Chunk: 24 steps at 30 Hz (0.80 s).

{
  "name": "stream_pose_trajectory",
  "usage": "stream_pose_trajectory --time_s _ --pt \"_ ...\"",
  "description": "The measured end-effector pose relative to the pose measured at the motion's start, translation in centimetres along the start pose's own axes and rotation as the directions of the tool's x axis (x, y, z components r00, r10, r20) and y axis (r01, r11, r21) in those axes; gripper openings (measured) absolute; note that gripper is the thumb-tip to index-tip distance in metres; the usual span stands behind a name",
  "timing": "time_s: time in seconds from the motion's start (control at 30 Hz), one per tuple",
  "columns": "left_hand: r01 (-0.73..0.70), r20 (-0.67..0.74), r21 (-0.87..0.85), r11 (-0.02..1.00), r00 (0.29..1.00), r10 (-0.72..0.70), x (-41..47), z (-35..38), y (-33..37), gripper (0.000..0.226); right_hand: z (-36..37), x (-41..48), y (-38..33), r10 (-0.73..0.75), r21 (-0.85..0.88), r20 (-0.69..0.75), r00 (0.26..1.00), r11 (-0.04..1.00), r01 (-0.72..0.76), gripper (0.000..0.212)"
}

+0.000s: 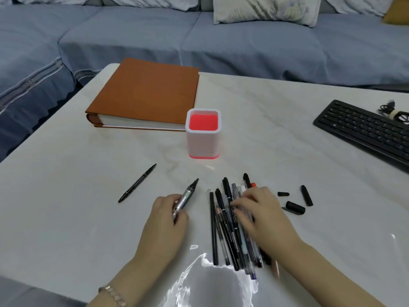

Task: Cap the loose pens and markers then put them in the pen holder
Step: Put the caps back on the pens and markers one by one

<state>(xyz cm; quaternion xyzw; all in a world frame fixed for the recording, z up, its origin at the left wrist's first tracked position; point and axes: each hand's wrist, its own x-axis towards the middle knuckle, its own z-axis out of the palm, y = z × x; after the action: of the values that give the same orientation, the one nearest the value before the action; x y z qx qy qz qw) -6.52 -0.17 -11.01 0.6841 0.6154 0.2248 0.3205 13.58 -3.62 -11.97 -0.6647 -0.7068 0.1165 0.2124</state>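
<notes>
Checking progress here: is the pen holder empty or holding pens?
Empty: the pen holder stands upright, showing only its bare red inside, with no pen poking out.

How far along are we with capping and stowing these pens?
Done: nothing; the white, pink-lined pen holder shows no pens. In hand: the left hand grips a silver-grey marker; the right hand rests on the pile of pens. Left: three black caps lie loose, one thin black pen apart.
</notes>
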Motion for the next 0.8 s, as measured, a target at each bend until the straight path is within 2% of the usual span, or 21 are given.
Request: stream_pose_trajectory --time_s 0.13,0.23,0.37,0.5,0.57,0.7,0.8 --pt "-0.033 0.065 -0.077 0.997 0.997 0.038 -1.2 1.0 1.8 0.021 -2.4 -1.2 4.6 0.245 -0.065 -0.083 0.966 0.966 -0.25 0.018" --pt "-0.022 0.101 -0.119 0.993 0.994 0.034 -1.4 1.7 2.4 0.016 -3.3 -1.9 6.8 0.408 -0.101 -0.013 0.913 0.908 -0.407 0.023" --pt "-0.004 0.101 -0.148 0.989 0.995 0.019 -1.2 2.3 2.9 0.015 -3.1 -2.8 7.7 0.424 -0.155 0.071 0.903 0.899 -0.41 0.023" --pt "-0.013 0.085 -0.1 0.995 0.996 0.022 -1.2 2.4 3.0 0.016 -3.4 -2.9 7.3 0.456 -0.003 0.034 0.889 0.89 -0.456 0.012" --pt "-0.019 0.0 -0.016 1.0 1.0 0.019 -1.1 2.4 2.7 0.016 -3.5 -2.9 6.9 0.471 0.087 0.032 0.882 0.877 -0.472 0.01" --pt "0.142 -0.086 0.14 0.98 0.988 -0.131 -0.4 2.0 1.1 0.018 -3.6 -2.7 5.7 0.465 0.19 0.028 0.885 0.867 -0.461 0.013" --pt "0.191 -0.089 0.146 0.971 0.98 -0.18 0.0 1.4 -0.1 0.017 -3.4 -2.3 4.6 0.424 0.194 0.042 0.905 0.885 -0.424 0.013"
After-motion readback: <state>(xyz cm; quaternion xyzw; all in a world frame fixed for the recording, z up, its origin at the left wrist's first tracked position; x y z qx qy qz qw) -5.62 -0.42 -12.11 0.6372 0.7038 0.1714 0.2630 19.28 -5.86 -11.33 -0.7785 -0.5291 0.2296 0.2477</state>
